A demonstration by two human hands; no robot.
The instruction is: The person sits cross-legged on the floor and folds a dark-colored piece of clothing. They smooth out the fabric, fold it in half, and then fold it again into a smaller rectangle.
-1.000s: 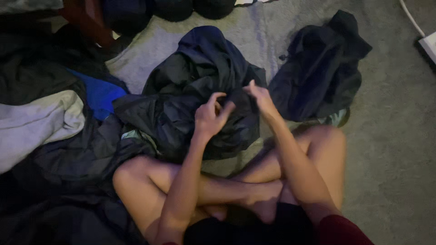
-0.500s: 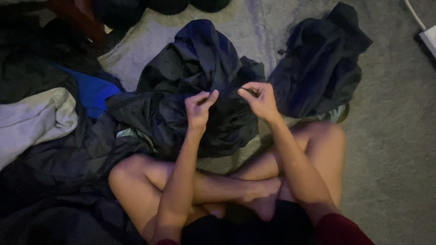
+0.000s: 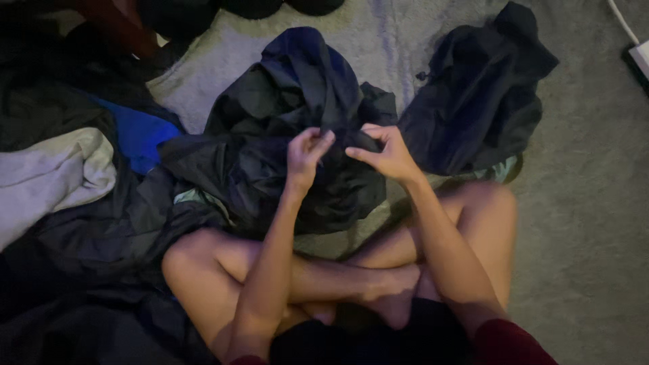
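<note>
I sit cross-legged on a carpet with a crumpled dark jacket (image 3: 270, 162) heaped in front of my knees. My left hand (image 3: 305, 154) pinches a fold of its thin black fabric between thumb and fingers. My right hand (image 3: 387, 154) pinches the same garment a little to the right, fingertips pointing toward the left hand. A navy blue part of the jacket (image 3: 307, 67) rises behind both hands.
A second dark garment (image 3: 476, 94) lies bunched at the right on the grey carpet (image 3: 588, 223). At left is a pile of clothes with a bright blue piece (image 3: 138, 138) and a pale grey one (image 3: 51, 176). A white cable and block (image 3: 635, 47) sit at the far right.
Both hands rose off the jacket's crumpled middle and came closer together, now pinching the fabric near its upper edge. The view shifted slightly.
</note>
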